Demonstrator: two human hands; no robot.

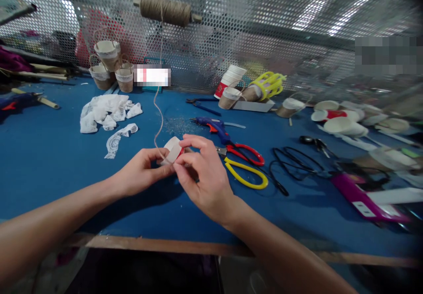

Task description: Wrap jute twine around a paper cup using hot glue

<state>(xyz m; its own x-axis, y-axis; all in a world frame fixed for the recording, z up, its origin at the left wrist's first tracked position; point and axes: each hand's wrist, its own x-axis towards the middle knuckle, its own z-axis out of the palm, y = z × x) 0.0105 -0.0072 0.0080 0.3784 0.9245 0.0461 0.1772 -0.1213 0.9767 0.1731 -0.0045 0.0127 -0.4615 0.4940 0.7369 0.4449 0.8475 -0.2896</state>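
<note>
Between my hands, above the front middle of the blue table, is a small white and red paper cup (172, 148). My left hand (142, 170) grips it from the left with thumb and fingers. Bent round its right side, the fingers of my right hand (206, 177) pinch at the cup and partly cover it. A thin strand of twine (160, 122) hangs from the spool (165, 11) on the mesh and runs down to the cup at my left fingertips. Just beyond my right hand lie a blue glue gun (214, 126) and scissors (246, 177) with red and yellow handles.
Left of centre lies crumpled white lace (105, 109). Behind it stand several twine-wrapped cups with handles (107, 52). A stack of paper cups (233, 77) leans at the back. To the right are a black cable (294, 162), keys (320, 146), a purple packet (366, 199) and cut cups (345, 126).
</note>
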